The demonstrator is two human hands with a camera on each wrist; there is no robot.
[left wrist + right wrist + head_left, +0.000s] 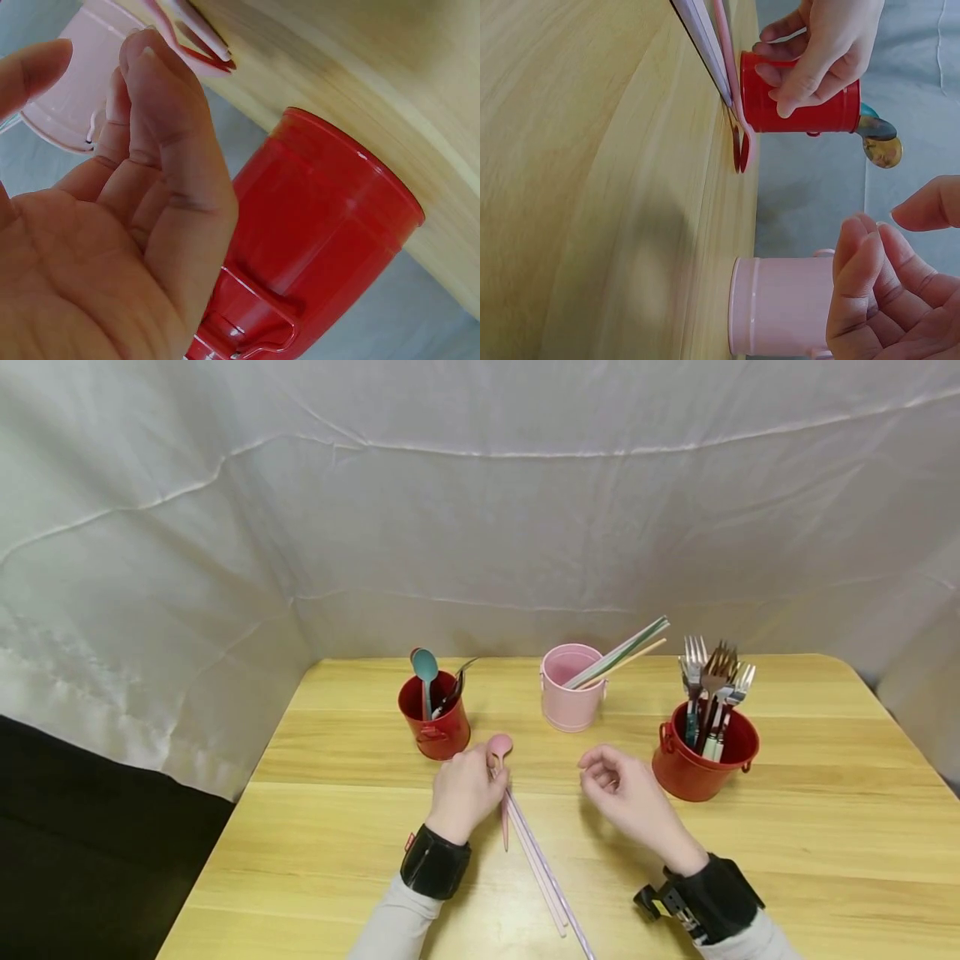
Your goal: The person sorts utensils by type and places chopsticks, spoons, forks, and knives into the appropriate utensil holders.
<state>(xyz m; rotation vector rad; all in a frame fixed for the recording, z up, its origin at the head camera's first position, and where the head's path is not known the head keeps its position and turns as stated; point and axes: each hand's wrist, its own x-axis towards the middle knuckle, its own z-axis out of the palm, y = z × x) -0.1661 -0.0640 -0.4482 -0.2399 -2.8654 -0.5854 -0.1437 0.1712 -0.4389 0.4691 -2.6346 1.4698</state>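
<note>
A pink spoon (500, 746) lies on the table with pink and purple straws (542, 870) beside it. My left hand (467, 789) hovers just over the spoon and the straws' far ends. In the left wrist view, its thumb stands apart from the bent fingers (176, 127), with nothing between them; the spoon (748, 150) shows below that hand in the right wrist view. Off to the right, my right hand (628, 797) is held above the table, loosely bent and holding nothing. It is nearest the right red bucket (686, 777), which contains several forks (716, 672).
Close beyond my left hand stands another red bucket (442, 735) with a teal spoon (425, 665) and other cutlery. A pink bucket (567, 703) at the back middle holds several leaning straws (622, 656). Pale cloth (480, 527) hangs behind the table (315, 827).
</note>
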